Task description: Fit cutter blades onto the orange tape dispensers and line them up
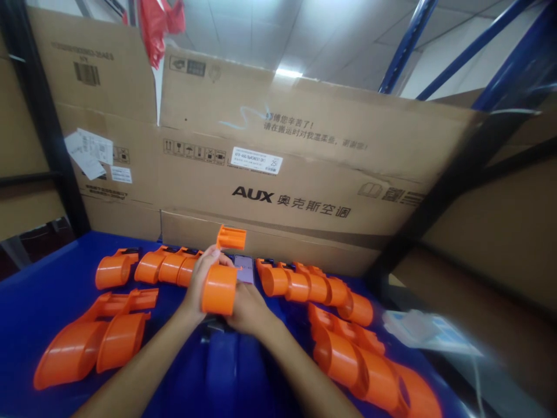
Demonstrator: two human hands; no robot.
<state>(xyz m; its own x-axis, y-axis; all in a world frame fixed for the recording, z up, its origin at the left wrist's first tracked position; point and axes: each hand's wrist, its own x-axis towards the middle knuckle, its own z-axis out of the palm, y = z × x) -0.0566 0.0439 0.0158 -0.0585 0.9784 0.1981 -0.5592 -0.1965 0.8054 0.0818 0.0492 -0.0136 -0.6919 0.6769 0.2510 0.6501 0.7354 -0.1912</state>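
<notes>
An orange plastic piece, an open ring (219, 290) with a ribbed clip-like arm (231, 238) at its top, is held up over the middle of the blue surface. My left hand (200, 283) is closed around its left side, thumb pointing up along the arm. From the right, my right hand (247, 307) presses against the same piece, its fingers mostly hidden behind the ring. Just beyond the hands stands a phone (244, 270) with its screen lit. A blue, rounded object (226, 357) lies beneath my wrists.
Similar orange pieces lie in rows at left (115, 271), front left (72, 351), right (299, 286) and front right (378, 380). Some carry black parts. A cardboard wall (296, 191) closes off the back. White-and-blue packets (429, 331) rest at the right edge.
</notes>
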